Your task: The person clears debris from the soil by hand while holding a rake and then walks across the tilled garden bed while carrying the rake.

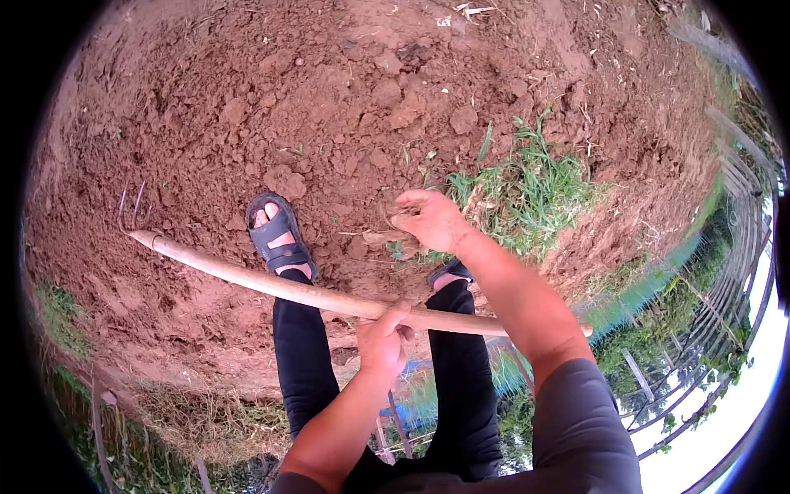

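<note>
Left hand holds fork; right hand beside grass, grip unclear.

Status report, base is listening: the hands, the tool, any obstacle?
Left hand closed on long, wooden-handled, metal-pronged tool. Right hand off it, grip unclear. Green, leafy grass clump beside right hand.

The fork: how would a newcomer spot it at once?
Find the dark trouser legs against the red soil. Crossing both, gripped by the left hand, is the fork, a pale pole. Thin prongs at its far-left end set it apart.
</note>
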Available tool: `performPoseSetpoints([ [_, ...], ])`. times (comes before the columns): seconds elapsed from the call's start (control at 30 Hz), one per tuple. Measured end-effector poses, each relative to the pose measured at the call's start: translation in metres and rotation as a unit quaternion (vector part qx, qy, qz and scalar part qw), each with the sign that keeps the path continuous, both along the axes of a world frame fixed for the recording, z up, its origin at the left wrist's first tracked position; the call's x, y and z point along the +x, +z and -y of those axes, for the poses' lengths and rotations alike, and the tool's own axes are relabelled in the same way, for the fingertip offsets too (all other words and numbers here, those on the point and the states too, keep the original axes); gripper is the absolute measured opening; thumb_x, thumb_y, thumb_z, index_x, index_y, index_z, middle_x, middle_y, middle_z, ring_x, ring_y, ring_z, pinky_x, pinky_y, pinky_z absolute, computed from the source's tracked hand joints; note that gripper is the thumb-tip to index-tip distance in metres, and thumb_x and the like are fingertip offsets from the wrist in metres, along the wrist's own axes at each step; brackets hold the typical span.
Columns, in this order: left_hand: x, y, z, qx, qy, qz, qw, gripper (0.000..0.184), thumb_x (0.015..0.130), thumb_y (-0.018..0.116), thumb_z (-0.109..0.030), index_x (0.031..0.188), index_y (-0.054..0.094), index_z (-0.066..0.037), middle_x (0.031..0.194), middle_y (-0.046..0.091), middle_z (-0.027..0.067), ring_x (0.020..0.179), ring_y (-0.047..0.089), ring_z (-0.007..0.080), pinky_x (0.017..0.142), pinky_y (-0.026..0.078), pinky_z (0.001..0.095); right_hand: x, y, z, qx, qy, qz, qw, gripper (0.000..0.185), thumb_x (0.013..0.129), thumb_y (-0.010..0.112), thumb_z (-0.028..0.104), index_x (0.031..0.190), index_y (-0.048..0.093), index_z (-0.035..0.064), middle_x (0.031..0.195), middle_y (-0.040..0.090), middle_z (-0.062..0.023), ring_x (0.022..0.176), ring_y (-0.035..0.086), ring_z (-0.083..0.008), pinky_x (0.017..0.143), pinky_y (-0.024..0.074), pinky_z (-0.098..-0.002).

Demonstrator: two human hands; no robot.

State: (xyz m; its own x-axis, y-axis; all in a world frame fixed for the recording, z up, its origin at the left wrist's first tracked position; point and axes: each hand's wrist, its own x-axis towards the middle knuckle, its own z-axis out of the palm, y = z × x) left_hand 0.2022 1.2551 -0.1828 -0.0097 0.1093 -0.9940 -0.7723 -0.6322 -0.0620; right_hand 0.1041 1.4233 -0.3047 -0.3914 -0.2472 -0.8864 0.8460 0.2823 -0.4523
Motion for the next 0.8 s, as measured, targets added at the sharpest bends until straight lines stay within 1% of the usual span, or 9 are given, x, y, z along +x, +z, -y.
performPoseSetpoints([
  [0.07, 0.001, -0.006, 0.002, -0.001, -0.005, -0.001, 1.0, 0.021, 0.083, 0.073, -0.008, 0.101, 0.061, -0.005, 0.087, 0.071, 0.011, 0.067, 0.065, 0.0162, 0.046, 0.044, 0.0261, -0.008, 0.009, 0.012, -0.057, -0.107, 0.079, 0.989, 0.032, 0.089, 0.071, 0.024, 0.116, 0.066, 0.0065, 0.091, 0.07, -0.0063, 0.072, 0.065, -0.0144, 0.06, 0.05, -0.0289],
  [0.17, 0.004, -0.005, -0.003, -0.027, 0.003, 0.013, 1.0, 0.024, 0.083, 0.073, -0.009, 0.102, 0.059, -0.006, 0.088, 0.07, 0.0095, 0.066, 0.064, 0.0169, 0.049, 0.046, 0.028, -0.014, 0.023, 0.02, 0.076, 0.145, -0.053, 0.985, 0.033, 0.086, 0.072, 0.023, 0.116, 0.066, 0.0094, 0.088, 0.069, -0.0071, 0.073, 0.064, -0.0143, 0.062, 0.0508, -0.0302],
  [0.27, -0.001, -0.003, -0.003, -0.028, -0.015, 0.01, 0.999, 0.024, 0.083, 0.073, -0.009, 0.103, 0.058, -0.006, 0.088, 0.07, 0.0095, 0.066, 0.064, 0.017, 0.049, 0.046, 0.0285, -0.016, 0.024, 0.022, -0.149, -0.147, 0.244, 0.947, 0.037, 0.083, 0.073, 0.02, 0.118, 0.065, 0.0104, 0.083, 0.069, -0.011, 0.073, 0.066, -0.0193, 0.067, 0.0529, -0.0329],
  [0.33, 0.002, -0.003, -0.003, -0.022, -0.03, 0.016, 0.999, 0.026, 0.083, 0.073, -0.01, 0.104, 0.058, -0.008, 0.089, 0.068, 0.0065, 0.075, 0.065, 0.0178, 0.054, 0.045, 0.0297, 0.001, 0.004, 0.023, 0.065, 0.183, -0.016, 0.981, 0.042, 0.084, 0.073, 0.016, 0.124, 0.064, 0.0097, 0.087, 0.07, -0.0088, 0.074, 0.066, -0.0179, 0.069, 0.0542, -0.0305],
  [0.37, 0.002, -0.005, -0.002, -0.013, -0.045, 0.018, 0.999, 0.027, 0.082, 0.072, -0.011, 0.104, 0.057, -0.011, 0.09, 0.066, 0.0035, 0.083, 0.067, 0.0186, 0.059, 0.045, 0.031, -0.016, 0.028, 0.02, -0.022, 0.031, 0.105, 0.994, 0.046, 0.081, 0.07, 0.01, 0.127, 0.063, 0.0103, 0.088, 0.07, -0.0114, 0.075, 0.067, -0.0215, 0.073, 0.0544, -0.0328],
  [0.5, 0.002, -0.004, -0.004, -0.012, -0.045, 0.004, 0.999, 0.028, 0.082, 0.073, -0.011, 0.104, 0.056, -0.01, 0.09, 0.066, 0.0041, 0.082, 0.066, 0.02, 0.059, 0.045, 0.0323, -0.005, 0.024, 0.011, 0.14, 0.12, -0.053, 0.981, 0.058, 0.082, 0.067, 0.011, 0.138, 0.055, 0.0088, 0.101, 0.07, -0.0124, 0.076, 0.068, -0.0228, 0.071, 0.054, -0.0343],
  [0.6, -0.004, -0.002, -0.004, -0.035, -0.04, 0.016, 0.998, 0.026, 0.081, 0.073, -0.011, 0.102, 0.057, -0.009, 0.09, 0.066, 0.0051, 0.079, 0.065, 0.021, 0.06, 0.045, 0.0334, -0.005, 0.02, -0.004, -0.243, -0.201, 0.178, 0.932, 0.082, 0.082, 0.068, 0.001, 0.155, 0.032, 0.0094, 0.1, 0.067, -0.0109, 0.069, 0.059, -0.0103, 0.052, 0.0453, -0.0279],
  [0.73, 0.001, -0.005, -0.006, -0.04, -0.041, 0.004, 0.998, 0.023, 0.083, 0.072, -0.01, 0.101, 0.058, -0.008, 0.09, 0.068, 0.0078, 0.072, 0.064, 0.0189, 0.054, 0.045, 0.0316, 0.004, 0.003, -0.01, -0.002, -0.198, 0.142, 0.97, 0.082, 0.09, 0.066, 0.001, 0.157, 0.018, 0.0051, 0.102, 0.068, -0.0138, 0.072, 0.062, -0.0126, 0.049, 0.0437, -0.0252],
  [0.8, 0.003, -0.007, -0.004, -0.055, -0.028, 0.005, 0.998, 0.022, 0.084, 0.072, -0.009, 0.102, 0.059, -0.007, 0.089, 0.07, 0.0099, 0.066, 0.063, 0.016, 0.048, 0.045, 0.0278, 0.008, 0.001, -0.02, -0.176, -0.309, 0.206, 0.912, 0.082, 0.089, 0.069, 0.004, 0.155, 0.021, 0.0016, 0.11, 0.067, -0.0147, 0.083, 0.065, -0.0153, 0.056, 0.0502, -0.028],
])
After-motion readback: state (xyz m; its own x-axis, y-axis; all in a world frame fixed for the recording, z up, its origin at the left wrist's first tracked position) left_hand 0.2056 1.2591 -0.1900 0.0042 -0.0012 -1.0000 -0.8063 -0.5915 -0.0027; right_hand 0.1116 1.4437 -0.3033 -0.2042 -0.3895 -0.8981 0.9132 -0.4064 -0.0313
